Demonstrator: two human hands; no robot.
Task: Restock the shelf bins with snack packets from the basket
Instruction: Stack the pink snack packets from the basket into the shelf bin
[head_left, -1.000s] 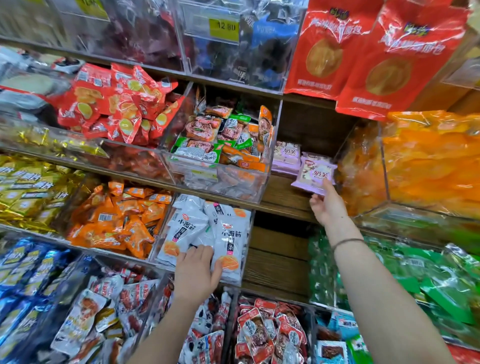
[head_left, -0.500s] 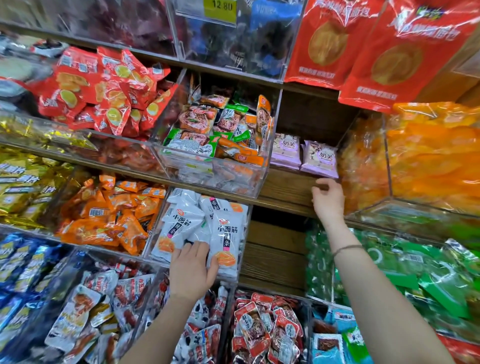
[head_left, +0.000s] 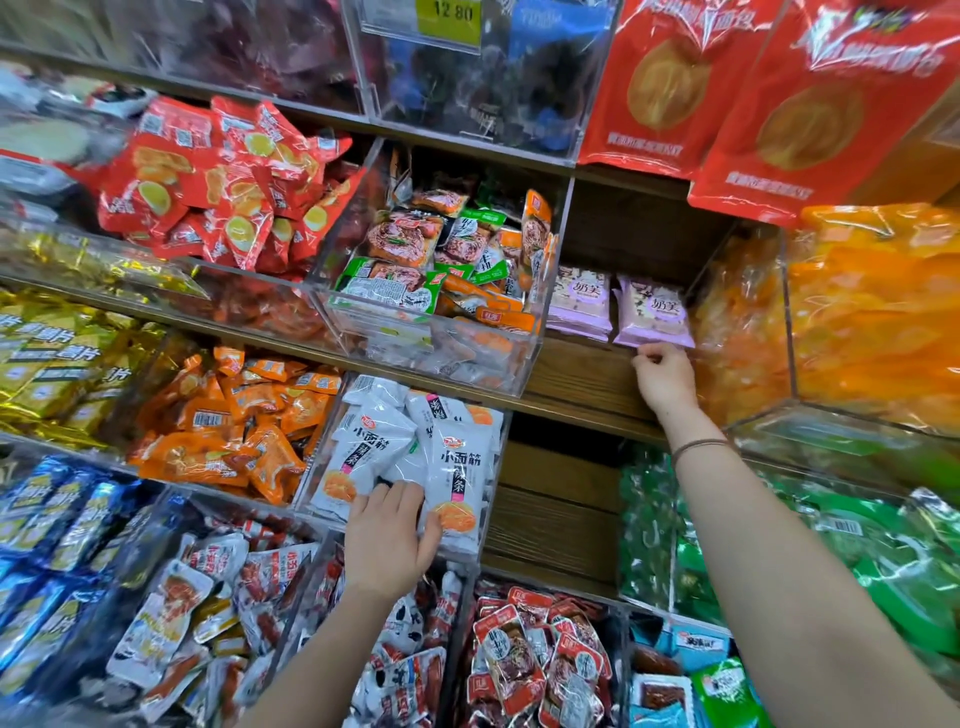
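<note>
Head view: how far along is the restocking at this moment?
Done: purple packets already sit on the wooden shelf. In hand: the right hand touches the front edge of the right purple packet, grip unclear; the left hand rests flat on the white packets. Left: no basket is in view, so remaining stock cannot be judged.

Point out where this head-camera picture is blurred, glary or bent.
Head view: the top-left corner is smeared by blur; glare streaks the clear bin with the price tag; the orange bags at right look hazy behind plastic; the shelf edges bow from the wide lens; the white packets and purple packets in the middle are sharp, print legible.
</note>
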